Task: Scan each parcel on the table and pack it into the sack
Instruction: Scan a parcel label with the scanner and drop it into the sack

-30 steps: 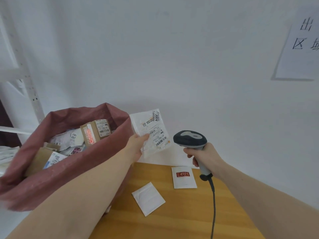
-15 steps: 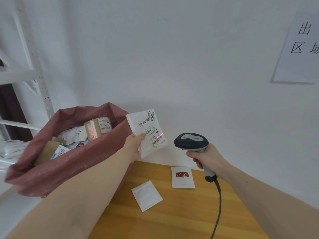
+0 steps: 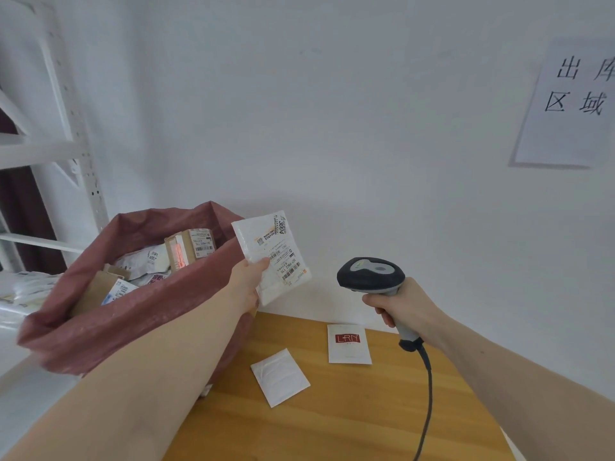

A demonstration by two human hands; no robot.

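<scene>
— So, where is the parcel [image 3: 271, 256] against the sack [image 3: 133, 314]?

— Just right of the sack's mouth, up in the air above the wooden table [image 3: 349, 410]. I see its long axis running from upper left to lower right, label side toward me, the barcode end low and pointing at the scanner [image 3: 371, 274].

— And the hands?

— My left hand [image 3: 246, 282] is stretched forward, thumb pinching the parcel's left edge near the bottom; the other fingers are behind it, hidden. The right hand [image 3: 404, 306] is wrapped round the scanner's grip, head tipped left toward the parcel, cable trailing down over the table.

— Anything different from half a second ago?

— The red scan line no longer lies on the parcel's barcode; a red glow now sits on a cardboard box [image 3: 189, 247] inside the sack. The parcel itself has hardly shifted beside the sack.

— What else is near the sack?

— Right of it, on the table, a plain white pouch [image 3: 280, 377] lies tilted, and farther right a white packet with a red logo [image 3: 348, 343]. Behind the sack stands a white metal rack [image 3: 71, 128].
</scene>
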